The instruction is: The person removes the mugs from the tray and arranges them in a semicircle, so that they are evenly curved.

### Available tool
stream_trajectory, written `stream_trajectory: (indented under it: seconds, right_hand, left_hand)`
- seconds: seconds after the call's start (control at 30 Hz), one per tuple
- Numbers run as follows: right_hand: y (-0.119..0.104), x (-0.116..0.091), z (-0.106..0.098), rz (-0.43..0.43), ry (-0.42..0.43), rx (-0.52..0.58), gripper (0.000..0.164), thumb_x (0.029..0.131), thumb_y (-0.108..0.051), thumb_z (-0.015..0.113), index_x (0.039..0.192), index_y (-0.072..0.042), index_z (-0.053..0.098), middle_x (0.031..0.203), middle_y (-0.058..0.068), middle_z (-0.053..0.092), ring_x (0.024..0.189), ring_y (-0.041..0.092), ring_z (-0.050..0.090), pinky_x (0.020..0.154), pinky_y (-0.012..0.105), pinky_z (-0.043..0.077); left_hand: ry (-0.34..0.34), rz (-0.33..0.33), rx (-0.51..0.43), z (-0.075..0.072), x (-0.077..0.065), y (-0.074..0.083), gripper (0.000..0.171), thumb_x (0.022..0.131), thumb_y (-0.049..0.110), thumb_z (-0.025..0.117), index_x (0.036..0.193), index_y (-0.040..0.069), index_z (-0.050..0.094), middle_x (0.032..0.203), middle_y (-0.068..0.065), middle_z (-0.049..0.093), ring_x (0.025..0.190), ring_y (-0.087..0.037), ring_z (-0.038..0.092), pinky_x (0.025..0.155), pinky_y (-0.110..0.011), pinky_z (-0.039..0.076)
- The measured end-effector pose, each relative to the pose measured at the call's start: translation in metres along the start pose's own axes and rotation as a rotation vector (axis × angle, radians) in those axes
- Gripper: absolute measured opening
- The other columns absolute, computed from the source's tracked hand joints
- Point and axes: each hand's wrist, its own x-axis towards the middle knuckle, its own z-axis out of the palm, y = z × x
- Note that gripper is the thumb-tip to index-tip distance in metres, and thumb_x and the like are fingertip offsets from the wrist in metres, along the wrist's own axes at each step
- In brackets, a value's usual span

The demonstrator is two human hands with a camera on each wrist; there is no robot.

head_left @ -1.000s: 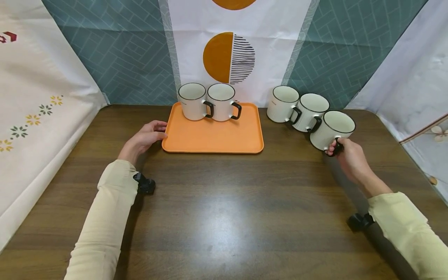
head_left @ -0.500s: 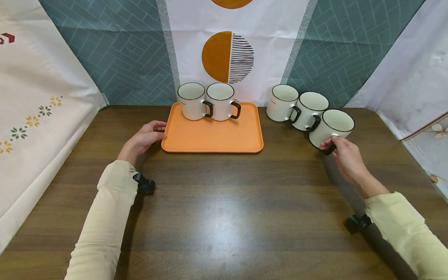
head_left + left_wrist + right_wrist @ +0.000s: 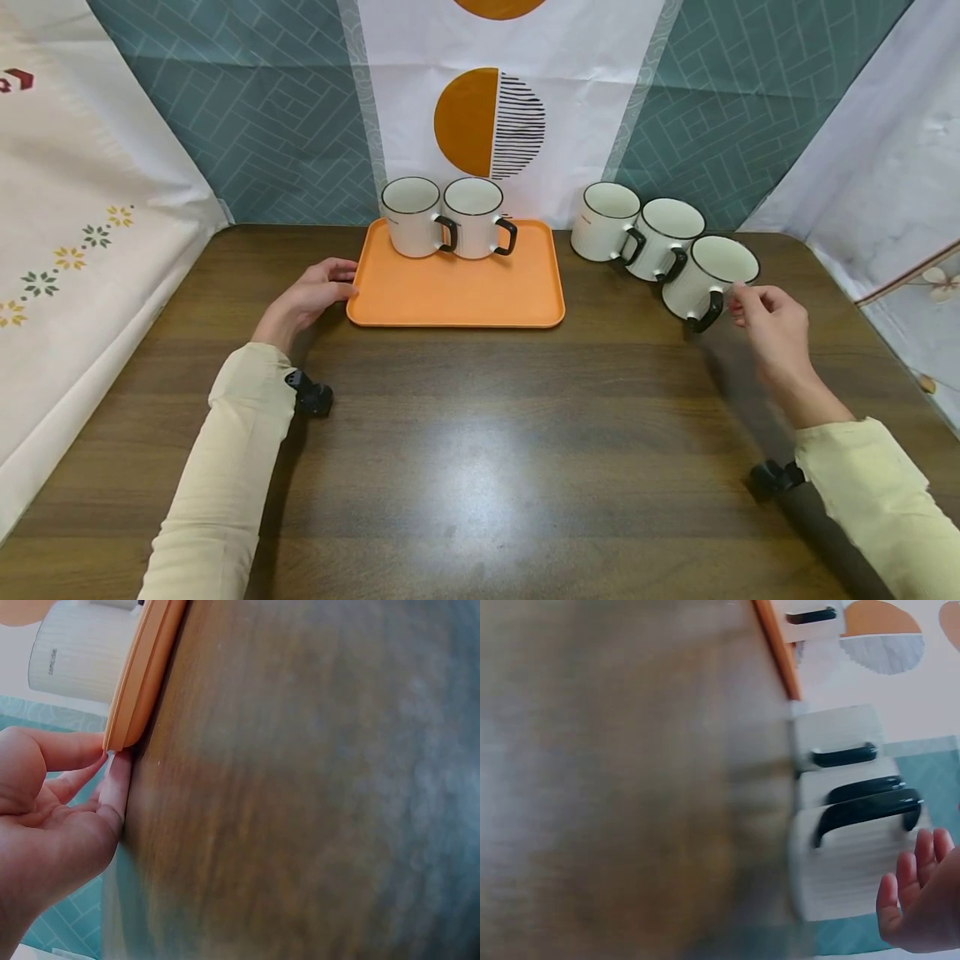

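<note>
My right hand [image 3: 774, 327], fingers loosely bent, is just beside the nearest mug [image 3: 692, 285], right of its handle [image 3: 707, 313]; whether they touch I can't tell. My left hand [image 3: 303, 298] pinches the left rim of the orange tray [image 3: 457, 300].

the person wears pale yellow sleeves [image 3: 217, 475] and black wrist cameras [image 3: 311, 395]

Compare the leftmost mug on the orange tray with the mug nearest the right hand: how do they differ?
The leftmost mug stands on the orange tray; the mug nearest the right hand stands on the table. In the head view, the leftmost mug's handle points mostly right; the other's handle mostly toward the viewer. Both are white, dark-rimmed and black-handled.
</note>
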Motion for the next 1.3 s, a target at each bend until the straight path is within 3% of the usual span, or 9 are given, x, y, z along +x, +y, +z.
stream_trajectory:
  seconds: [0.2,0.43,0.6,0.8,0.93,1.1,1.3]
  right_hand:
    - [-0.018,0.005,0.008,-0.084,-0.001,-0.003,0.013,0.093,-0.010,0.058,0.082,-0.012,0.064,0.074,-0.008,0.063,0.073,0.005,0.057,0.068,0.009,0.047]
    - [-0.039,0.014,0.024,-0.141,-0.032,-0.290,0.012,0.097,-0.019,0.053,0.089,-0.016,0.062,0.079,-0.018,0.060,0.080,0.002,0.055,0.074,0.013,0.044]
    - [-0.051,0.019,0.045,-0.140,-0.090,-0.304,0.013,0.098,-0.023,0.052,0.096,-0.013,0.060,0.080,-0.018,0.060,0.082,0.004,0.056,0.075,0.018,0.043]
    - [-0.058,0.024,0.084,-0.145,-0.217,-0.249,0.016,0.098,-0.018,0.051,0.101,-0.004,0.058,0.085,-0.010,0.061,0.083,0.004,0.059,0.076,0.019,0.046]
    - [-0.057,0.026,0.110,-0.111,-0.343,-0.321,0.027,0.100,-0.021,0.047,0.108,0.003,0.055,0.091,-0.002,0.061,0.085,0.008,0.057,0.079,0.023,0.046]
    - [-0.049,0.035,0.140,-0.064,-0.495,-0.382,0.026,0.100,-0.016,0.047,0.105,0.007,0.058,0.100,0.012,0.063,0.085,0.012,0.059,0.078,0.023,0.048]
    - [-0.039,0.046,0.175,-0.037,-0.526,-0.378,0.027,0.101,-0.017,0.047,0.109,0.007,0.057,0.113,0.023,0.060,0.102,0.030,0.057,0.082,0.028,0.048]
  left_hand:
    - [-0.001,0.006,-0.009,0.000,-0.001,0.000,0.057,0.096,-0.003,0.046,0.147,-0.007,0.020,0.144,-0.026,0.029,0.126,-0.033,0.035,0.108,-0.043,0.031]
    - [0.005,-0.008,-0.011,0.000,-0.002,0.002,0.057,0.097,-0.002,0.046,0.147,-0.006,0.020,0.146,-0.026,0.027,0.127,-0.034,0.034,0.109,-0.044,0.030]
    - [0.003,0.000,-0.005,0.001,-0.001,0.002,0.056,0.097,-0.003,0.045,0.147,-0.007,0.020,0.145,-0.027,0.027,0.127,-0.034,0.034,0.109,-0.044,0.031]
    - [0.001,0.007,-0.003,0.000,-0.002,0.002,0.056,0.097,-0.003,0.045,0.147,-0.007,0.019,0.145,-0.026,0.027,0.127,-0.034,0.034,0.109,-0.044,0.030]
    - [0.002,0.006,0.003,0.000,-0.003,0.002,0.056,0.098,-0.002,0.045,0.148,-0.006,0.019,0.144,-0.026,0.028,0.127,-0.034,0.034,0.109,-0.044,0.030]
    - [0.002,-0.007,-0.007,0.001,-0.001,0.002,0.057,0.098,-0.002,0.045,0.148,-0.006,0.019,0.145,-0.026,0.027,0.129,-0.035,0.033,0.110,-0.044,0.029]
    - [0.008,-0.010,0.001,0.001,-0.001,0.003,0.057,0.097,-0.002,0.046,0.148,-0.006,0.019,0.145,-0.026,0.027,0.127,-0.034,0.033,0.109,-0.044,0.030]
